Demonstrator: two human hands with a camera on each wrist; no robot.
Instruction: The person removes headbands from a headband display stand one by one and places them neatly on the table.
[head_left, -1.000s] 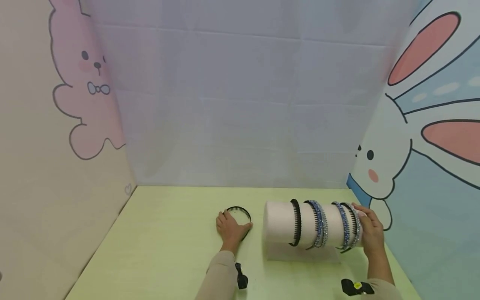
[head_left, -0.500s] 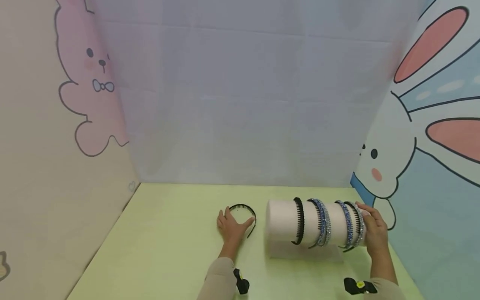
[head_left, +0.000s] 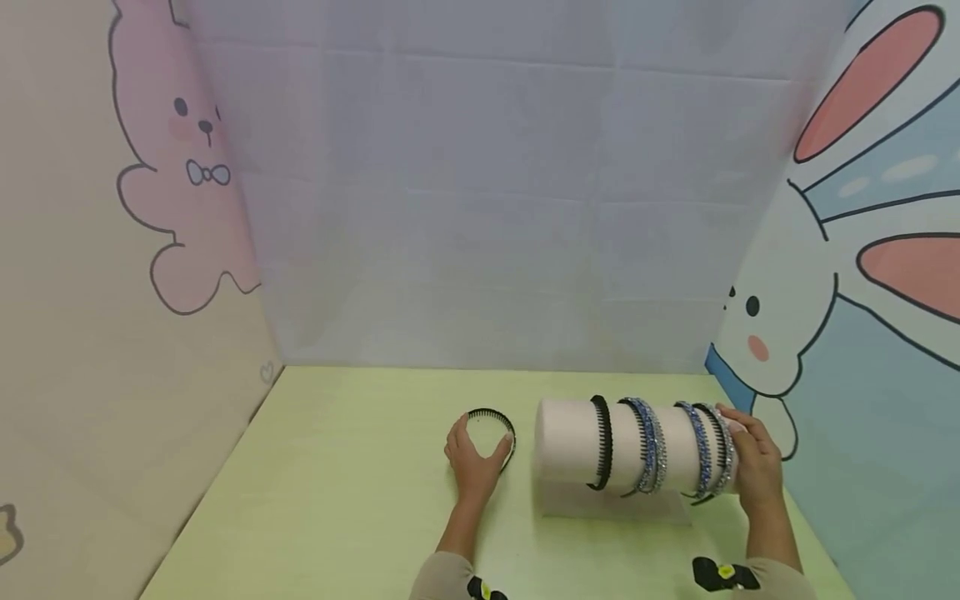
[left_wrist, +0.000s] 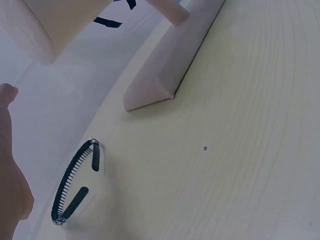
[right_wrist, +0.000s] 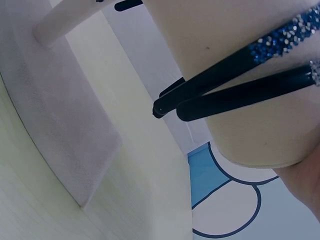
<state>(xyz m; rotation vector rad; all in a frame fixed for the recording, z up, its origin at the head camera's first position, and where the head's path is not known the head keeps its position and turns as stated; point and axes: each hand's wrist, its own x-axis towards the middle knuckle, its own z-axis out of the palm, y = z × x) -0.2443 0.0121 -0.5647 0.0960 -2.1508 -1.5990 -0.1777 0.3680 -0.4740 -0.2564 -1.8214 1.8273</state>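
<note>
1. Black toothed headband lies on the counter, left of the roll stand.
2. The left hand hovers over it, thumb and fingers spread wide, apparently holding nothing.
3. The right hand grips the stand's right end.
4. At least five other headbands already sit around the roll; this one seems left.

The head camera looks forward and down at the desk, from farther than both wrist cameras, which are low, close and tilted. The two wrist views share the stand base: at twelve o'clock in the left, at nine in the right.
</note>
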